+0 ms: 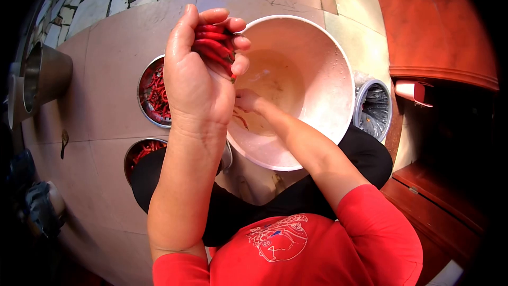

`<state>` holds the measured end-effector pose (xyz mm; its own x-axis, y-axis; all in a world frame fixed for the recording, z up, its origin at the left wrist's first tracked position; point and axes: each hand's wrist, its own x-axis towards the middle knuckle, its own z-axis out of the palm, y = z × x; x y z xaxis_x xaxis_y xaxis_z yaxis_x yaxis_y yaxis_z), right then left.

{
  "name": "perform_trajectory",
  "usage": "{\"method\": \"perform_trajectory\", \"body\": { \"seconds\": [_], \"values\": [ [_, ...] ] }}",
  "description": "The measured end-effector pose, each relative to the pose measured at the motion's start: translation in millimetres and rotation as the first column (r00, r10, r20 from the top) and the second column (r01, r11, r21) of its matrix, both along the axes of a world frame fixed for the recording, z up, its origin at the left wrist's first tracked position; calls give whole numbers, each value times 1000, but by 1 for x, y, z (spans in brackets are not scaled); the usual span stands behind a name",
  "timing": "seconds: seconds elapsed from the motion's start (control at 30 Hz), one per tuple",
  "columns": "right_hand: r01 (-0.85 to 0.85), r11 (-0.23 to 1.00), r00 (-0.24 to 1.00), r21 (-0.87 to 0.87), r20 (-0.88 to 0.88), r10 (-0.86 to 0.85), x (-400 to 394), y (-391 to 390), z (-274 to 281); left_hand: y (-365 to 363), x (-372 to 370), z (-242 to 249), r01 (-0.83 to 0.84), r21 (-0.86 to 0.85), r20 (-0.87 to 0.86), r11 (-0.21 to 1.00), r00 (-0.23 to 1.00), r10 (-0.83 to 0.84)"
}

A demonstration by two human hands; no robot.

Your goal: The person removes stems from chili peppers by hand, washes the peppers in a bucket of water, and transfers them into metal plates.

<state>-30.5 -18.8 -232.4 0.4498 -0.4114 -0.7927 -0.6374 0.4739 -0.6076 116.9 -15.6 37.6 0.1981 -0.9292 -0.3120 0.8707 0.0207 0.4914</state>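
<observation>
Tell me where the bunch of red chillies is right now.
In the head view, the bunch of red chillies sits clenched in the raised left hand, left of centre, just above the left rim of the pink basin and right of a steel bowl.

Chillies (156,91) fill bowl (144,107), left of basin (338,74).

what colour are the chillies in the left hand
Red; the left hand grips a bunch of chillies, clearest in the head view.
</observation>
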Motion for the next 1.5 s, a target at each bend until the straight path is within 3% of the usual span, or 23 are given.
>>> {"method": "perform_trajectory", "body": {
  "seconds": [0.07,0.13,0.27,0.33,0.4,0.47,0.6,0.67,0.73,0.8,0.83,0.87,0.93,0.97,1.0,1.07,1.13,1.23,1.27,1.3,1.33,1.47,1.5],
  "values": [
    [-19,998,999,-64,27,20,0,-2,1,1,1,0,4,-14,-11,1000,1000,-4],
    [25,997,992,76,121,-34,-7,-13,4,1,1,0,11,-19,-15,1000,1000,-11],
    [-41,988,999,149,39,35,-33,-32,38,0,-2,3,-4,23,4,1000,1000,4],
    [-392,919,911,44,-119,394,-43,-26,31,0,-2,3,-2,13,1,1000,1000,2],
    [-361,930,926,66,-90,366,-47,-10,27,0,-3,4,-3,1,-4,1000,1000,3],
    [-451,867,882,213,-41,469,-40,7,32,0,-1,4,-7,-1,-4,1000,1000,7],
    [-513,843,856,163,30,515,-35,12,8,0,1,4,-15,-5,24,1000,1000,15],
    [-350,929,921,119,-136,365,-50,-7,5,0,4,4,-17,-10,17,1000,1000,17],
    [172,985,924,-3,-348,-162,-81,-22,-19,1,5,4,-11,-10,-12,1000,1000,11],
    [61,812,838,-580,-413,-357,-113,-19,-28,1,5,4,-11,-8,-9,1000,1000,10],
    [58,812,840,-580,-411,-354,-112,-15,-34,1,5,5,-7,-7,-10,1000,1000,7],
    [190,829,856,-525,-324,-402,-107,-8,-33,1,5,5,-10,-7,-11,1000,1000,10],
    [-15,881,952,-472,-276,-132,-77,-1,-11,1,4,6,-2,-16,-3,1000,1000,2],
    [-341,812,926,-474,-317,204,-55,-3,9,0,3,6,-2,-20,-4,1000,1000,2],
    [-339,811,927,-476,-318,201,-55,-4,-7,0,2,6,-4,-22,-8,1000,1000,3],
    [-39,755,993,-654,-108,-42,-56,-5,-38,2,1,6,0,-30,-9,1000,1000,-1],
    [192,708,823,-679,-281,-493,-83,-10,-36,2,3,7,-12,-22,-14,1000,1000,12],
    [157,702,875,-695,-233,-425,-123,-13,-66,3,3,10,-10,-29,-20,1000,1000,9],
    [150,702,873,-696,-240,-424,-116,-20,-42,3,2,10,-11,-28,-28,1000,1000,10],
    [318,872,906,-372,-151,-395,-93,-35,6,2,2,10,-12,-28,-16,1000,1000,12],
    [404,914,914,21,-54,-403,-75,-49,49,1,2,11,-11,-24,-2,1000,1000,11],
    [484,875,844,-19,274,-461,-75,-73,137,-2,4,11,20,-116,-34,993,999,-24],
    [525,850,788,47,351,-506,-79,-75,153,0,2,16,17,-107,-25,994,999,-19]
  ]
}}
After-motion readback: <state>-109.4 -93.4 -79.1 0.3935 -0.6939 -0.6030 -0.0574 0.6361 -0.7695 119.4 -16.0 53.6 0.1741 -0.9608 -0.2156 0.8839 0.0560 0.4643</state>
